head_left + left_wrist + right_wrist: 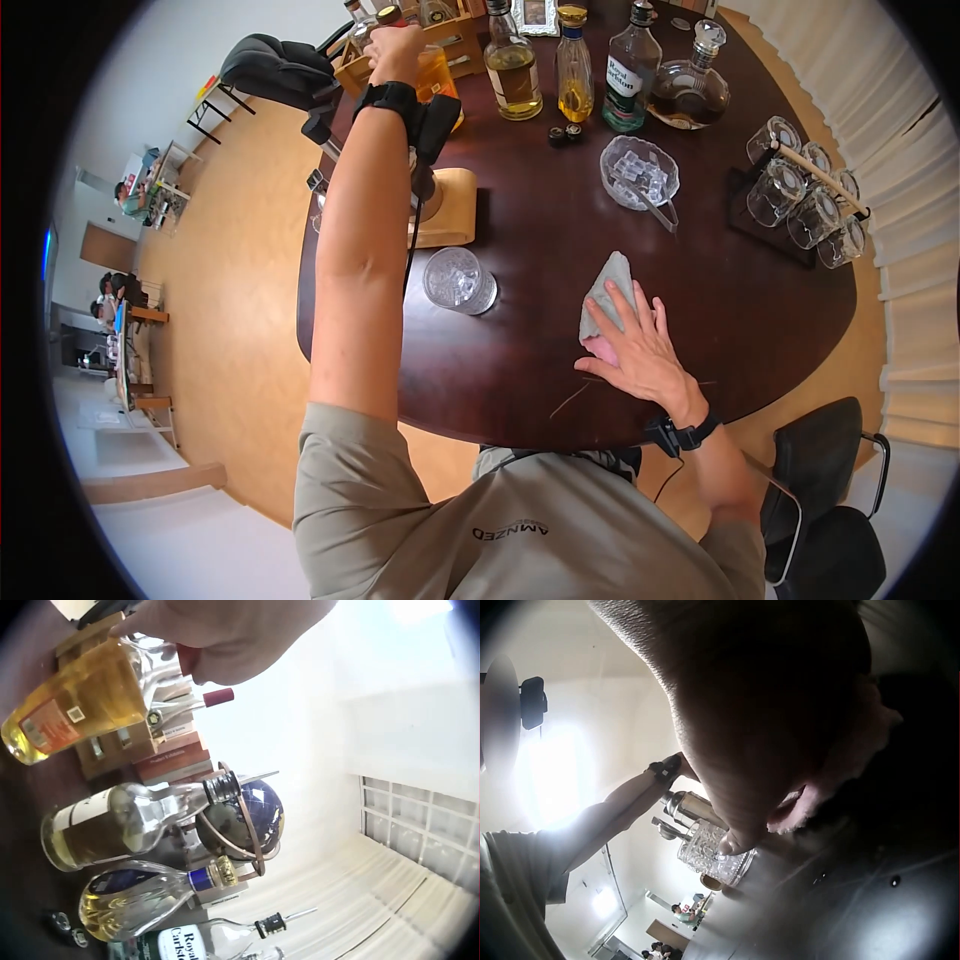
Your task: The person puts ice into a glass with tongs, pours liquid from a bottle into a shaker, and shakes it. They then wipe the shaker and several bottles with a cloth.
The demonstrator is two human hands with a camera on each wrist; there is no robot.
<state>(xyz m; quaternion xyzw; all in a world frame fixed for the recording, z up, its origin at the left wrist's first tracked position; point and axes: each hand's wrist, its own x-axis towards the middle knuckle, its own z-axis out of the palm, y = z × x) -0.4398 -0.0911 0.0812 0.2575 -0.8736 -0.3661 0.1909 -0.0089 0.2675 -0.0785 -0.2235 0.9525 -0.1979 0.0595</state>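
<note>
At the back left of the table, my left hand (397, 52) grips the neck of a bottle of amber liquor (436, 76). The left wrist view shows my curled fingers over the neck of this bottle (82, 697), its orange label turned outward. My right hand (640, 350) lies with fingers spread on a grey and pink cloth (618, 272), pressing it to the tabletop near the front edge. Between my arms stands a clear glass (460, 281) with ice in it. Part of the cloth is hidden under the right palm.
More liquor bottles (512, 75) line the back, with two small dark caps (558, 136) before them. An ice bowl (612, 172) with tongs sits mid-table, and a rack of upturned glasses (778, 195) at right. A wooden stand (458, 205) is beside my left forearm.
</note>
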